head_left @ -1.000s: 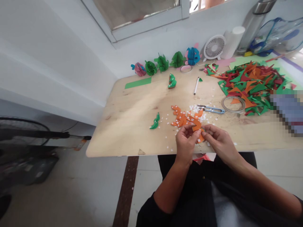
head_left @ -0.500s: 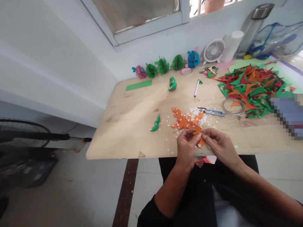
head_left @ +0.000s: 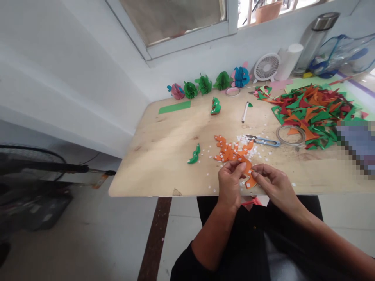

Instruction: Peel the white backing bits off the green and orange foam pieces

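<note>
An orange paper cutout (head_left: 251,182) with wavy edges and small white squares on it is held just above the table's front edge. My left hand (head_left: 230,181) pinches its left side between thumb and fingers. At its right edge my right hand (head_left: 274,182) is closed, thumb and fingertips on the paper by a white square. Just beyond my hands lies a pile of similar orange cutouts (head_left: 227,150) dotted with white squares. Many loose white squares (head_left: 258,149) are scattered around it. A green cutout (head_left: 193,154) lies to the left.
Blue-handled thread snips (head_left: 265,141) and a tape roll (head_left: 290,134) lie right of the pile. Farther back are a pen (head_left: 245,112), stacked green cutouts (head_left: 216,106) and a heap of paper scraps (head_left: 313,111). Folded paper figures (head_left: 205,84) and a small fan (head_left: 267,67) line the wall.
My fingertips have drawn slightly apart, and more of the orange cutout shows between them. The camera view has shifted a little; the things on the table lie as before.
</note>
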`<state>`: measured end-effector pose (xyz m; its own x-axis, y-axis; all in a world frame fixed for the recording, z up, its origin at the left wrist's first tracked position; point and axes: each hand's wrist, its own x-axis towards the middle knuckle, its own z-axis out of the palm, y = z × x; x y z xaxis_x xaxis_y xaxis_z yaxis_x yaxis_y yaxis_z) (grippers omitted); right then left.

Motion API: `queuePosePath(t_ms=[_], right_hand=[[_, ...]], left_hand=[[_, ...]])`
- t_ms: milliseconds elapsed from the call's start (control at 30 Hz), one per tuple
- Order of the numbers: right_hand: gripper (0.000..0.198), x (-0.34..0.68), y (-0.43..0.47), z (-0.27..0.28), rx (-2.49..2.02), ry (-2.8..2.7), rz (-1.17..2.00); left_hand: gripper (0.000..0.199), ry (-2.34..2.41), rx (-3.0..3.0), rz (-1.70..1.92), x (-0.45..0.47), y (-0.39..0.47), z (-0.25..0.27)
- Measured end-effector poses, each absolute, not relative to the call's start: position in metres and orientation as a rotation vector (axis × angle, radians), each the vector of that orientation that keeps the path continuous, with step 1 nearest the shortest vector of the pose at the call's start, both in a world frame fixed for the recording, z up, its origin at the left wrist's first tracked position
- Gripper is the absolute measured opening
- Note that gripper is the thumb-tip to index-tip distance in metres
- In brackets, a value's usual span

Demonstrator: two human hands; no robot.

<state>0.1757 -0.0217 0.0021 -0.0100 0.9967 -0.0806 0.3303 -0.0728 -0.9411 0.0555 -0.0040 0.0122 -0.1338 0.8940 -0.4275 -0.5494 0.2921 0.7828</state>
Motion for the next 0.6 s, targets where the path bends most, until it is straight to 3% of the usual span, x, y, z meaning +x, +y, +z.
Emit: queuePosePath(t_ms=[600], right_hand=[[0.02, 0.1716, -0.0269, 0.001, -1.493, -1.505, 1.033]], left_hand=[[0.029, 0.944, 0.227, 1.311, 0.0469, -0.0001, 0.0109]])
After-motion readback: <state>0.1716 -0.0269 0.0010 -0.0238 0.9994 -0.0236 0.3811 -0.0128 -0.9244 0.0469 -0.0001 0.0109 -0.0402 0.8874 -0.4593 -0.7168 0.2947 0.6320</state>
